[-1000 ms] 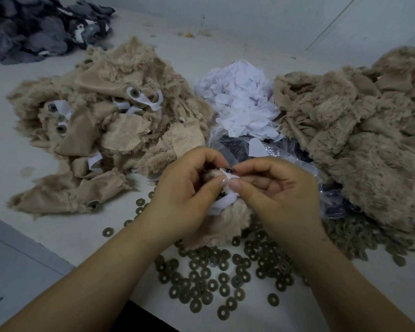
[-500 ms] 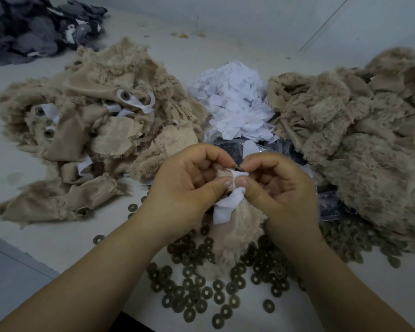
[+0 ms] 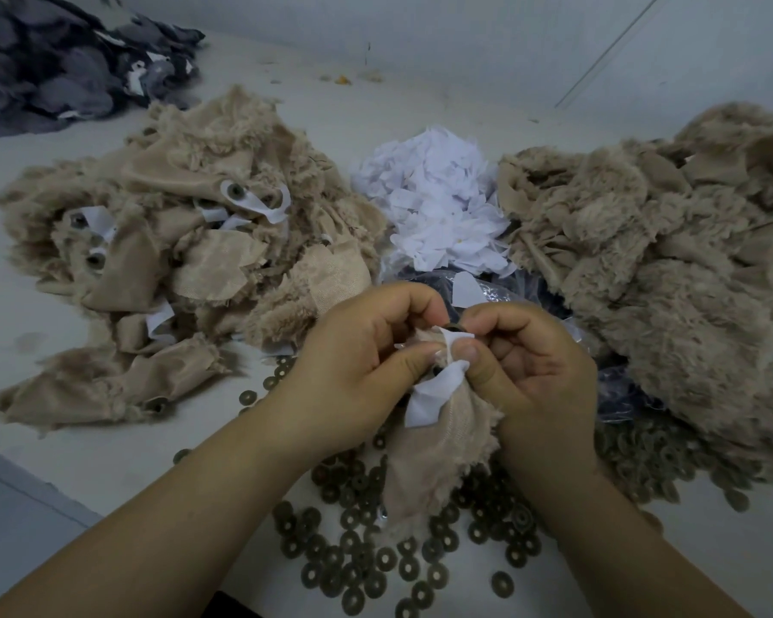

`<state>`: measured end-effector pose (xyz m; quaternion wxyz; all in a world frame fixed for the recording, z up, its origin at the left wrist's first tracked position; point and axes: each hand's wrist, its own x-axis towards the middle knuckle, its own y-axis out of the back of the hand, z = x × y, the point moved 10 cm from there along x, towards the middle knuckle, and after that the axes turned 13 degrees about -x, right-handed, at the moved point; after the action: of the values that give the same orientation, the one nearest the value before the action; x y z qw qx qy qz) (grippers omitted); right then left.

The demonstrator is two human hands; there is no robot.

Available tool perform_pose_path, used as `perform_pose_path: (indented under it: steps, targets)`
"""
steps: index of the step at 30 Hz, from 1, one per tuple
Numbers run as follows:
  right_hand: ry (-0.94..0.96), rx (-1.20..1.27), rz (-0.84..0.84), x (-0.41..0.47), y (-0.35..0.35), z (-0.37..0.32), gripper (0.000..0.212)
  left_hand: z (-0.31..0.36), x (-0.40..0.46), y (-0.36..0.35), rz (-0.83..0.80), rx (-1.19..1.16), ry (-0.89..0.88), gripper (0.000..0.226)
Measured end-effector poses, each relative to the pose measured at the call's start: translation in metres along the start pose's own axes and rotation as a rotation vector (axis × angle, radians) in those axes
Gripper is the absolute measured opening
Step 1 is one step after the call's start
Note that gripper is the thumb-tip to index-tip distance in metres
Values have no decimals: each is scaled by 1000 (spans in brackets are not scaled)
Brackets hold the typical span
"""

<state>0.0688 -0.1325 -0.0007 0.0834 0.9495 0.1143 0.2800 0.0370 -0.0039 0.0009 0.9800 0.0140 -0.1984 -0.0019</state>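
Step in hand, as I judge it: seating a toy eye thru fabric w/ a white backing strip. L hand (image 3: 358, 372) pinches the tan plush piece (image 3: 438, 457) w/ thumb & curled fingers. R hand (image 3: 532, 376) pinches the white strip (image 3: 434, 394) onto it, and a small dark round part (image 3: 455, 327) shows at the top betw. the fingertips. The piece is held up just over the washers (image 3: 353, 555), lower edge down among them. To do it well: lay the strip flat over the hole, hold the dark part square, push straight, no fur trapped under it. Plush is shaggy on one side, smooth woven on the other, w/ frayed edges. Strip is thin & creased. Washers are flat, dull olive rings. Left pile (image 3: 197, 243) has strips fitted; right pile (image 3: 666, 269) is fur only; white scraps (image 3: 438, 207) lie betw. them.
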Motion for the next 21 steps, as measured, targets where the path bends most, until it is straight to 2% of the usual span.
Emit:
perform_pose_path:
  steps: [11, 16, 21]
  targets:
    - [-30, -3, 11, -1, -1, 2, 8, 17, -1, -7, 5, 290, -195, 4]
    - [-47, 35, -21, -1, -5, 4, 4, 18, -4, -11, 13, 330, -207, 9]
    - [-27, 18, -37, 0, -6, 5, 3, 17, -5, -12, 15, 378, -228, 5]
